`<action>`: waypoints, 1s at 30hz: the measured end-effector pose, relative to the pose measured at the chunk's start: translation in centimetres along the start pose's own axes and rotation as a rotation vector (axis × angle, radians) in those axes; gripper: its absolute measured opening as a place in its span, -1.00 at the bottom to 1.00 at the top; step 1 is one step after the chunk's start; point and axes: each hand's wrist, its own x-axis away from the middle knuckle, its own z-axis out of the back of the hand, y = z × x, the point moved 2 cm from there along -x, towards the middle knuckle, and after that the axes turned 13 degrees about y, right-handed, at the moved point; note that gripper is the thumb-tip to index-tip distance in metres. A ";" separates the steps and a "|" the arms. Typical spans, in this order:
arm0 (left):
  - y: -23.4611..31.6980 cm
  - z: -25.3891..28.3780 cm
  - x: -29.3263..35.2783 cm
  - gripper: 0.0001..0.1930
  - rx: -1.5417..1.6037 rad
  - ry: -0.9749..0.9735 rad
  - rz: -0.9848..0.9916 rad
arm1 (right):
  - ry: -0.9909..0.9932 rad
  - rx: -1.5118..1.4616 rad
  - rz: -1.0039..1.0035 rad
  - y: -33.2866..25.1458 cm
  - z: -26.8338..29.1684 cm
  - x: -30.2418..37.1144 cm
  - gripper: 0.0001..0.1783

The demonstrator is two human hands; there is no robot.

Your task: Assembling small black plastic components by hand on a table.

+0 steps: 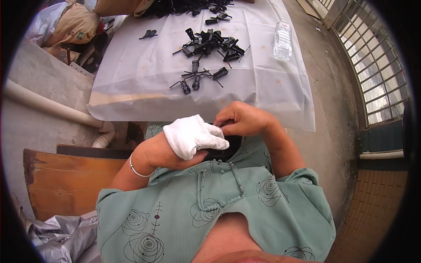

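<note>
My left hand [196, 137], in a white glove that leaves the thumb bare, is closed in front of me over my lap. My bare right hand [246, 120] meets it from the right, its thumb and index finger pinched together. Whatever they grip between them is mostly hidden by the fingers and too small to name. Below the hands a black thing [224, 152] shows in my lap, its kind unclear. Just beyond, on the table, lie several loose small black plastic parts with thin arms [196, 81], nearest to my hands.
White plastic sheeting [131, 74] covers the table. A pile of the same black parts [212, 44] lies further off, with more at the far edge. A clear water bottle [283, 41] lies at the right. Sacks [76, 24], a pipe [52, 105] and a wooden board [74, 184] stand left.
</note>
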 end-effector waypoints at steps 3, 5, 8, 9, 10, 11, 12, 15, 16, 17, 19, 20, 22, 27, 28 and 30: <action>0.6 -0.8 0.3 -0.70 0.081 -0.081 0.066 | -0.073 -0.143 -0.005 -0.4 -0.8 0.3 -0.84; -0.1 -1.3 0.6 -0.75 0.137 -0.048 0.032 | -0.137 -0.059 0.004 -0.7 -1.0 0.4 -0.86; -1.8 -1.6 1.4 -0.83 0.756 0.398 0.505 | 0.288 -0.159 0.037 -0.5 -0.6 0.8 -0.88; -2.6 -0.8 1.4 -0.84 0.689 0.441 0.720 | 0.589 -0.170 0.022 -0.5 -0.2 1.1 -0.86; -3.4 -0.8 1.0 -0.84 0.718 0.572 0.663 | 0.685 -0.126 0.112 -0.6 -0.3 1.3 -0.78; -4.2 -1.2 0.9 -0.84 0.745 0.704 0.604 | 0.682 -0.125 0.110 -1.0 -0.9 1.2 -0.78; -4.7 -1.8 0.6 -0.84 0.746 0.703 0.607 | 0.684 0.074 0.324 -2.1 -1.7 0.9 -0.76; -5.3 -2.6 0.2 -0.83 0.760 0.816 0.636 | 0.687 0.425 0.612 -2.4 -3.7 0.1 -0.72; -5.3 -2.7 0.1 -0.83 0.782 0.823 0.650 | 0.690 0.518 0.658 -2.0 -3.7 -0.1 -0.73; -5.4 -2.8 0.1 -0.83 0.803 0.829 0.665 | 0.691 0.611 0.704 -1.8 -3.7 -0.2 -0.73; -5.3 -2.6 0.2 -0.84 0.835 0.819 0.673 | 0.659 0.621 0.705 -1.8 -3.5 -0.4 -0.74; -5.3 -2.5 0.4 -0.84 0.812 0.799 0.669 | 0.647 0.613 0.714 -1.8 -3.7 -0.5 -0.73; -5.3 -2.5 0.5 -0.84 0.793 0.779 0.667 | 0.633 0.604 0.717 -1.7 -3.7 -0.5 -0.73; -5.3 -3.5 0.6 -0.82 0.992 0.819 0.652 | 0.915 0.301 0.558 -2.2 -3.5 -0.2 -0.77; -5.3 -4.0 0.0 -0.81 1.014 0.899 0.679 | 1.050 0.183 0.468 -1.7 -3.6 -0.5 -0.81; -5.5 -3.6 0.6 -0.81 1.056 0.797 0.658 | 1.015 0.061 0.331 -1.0 -2.7 -0.8 -0.83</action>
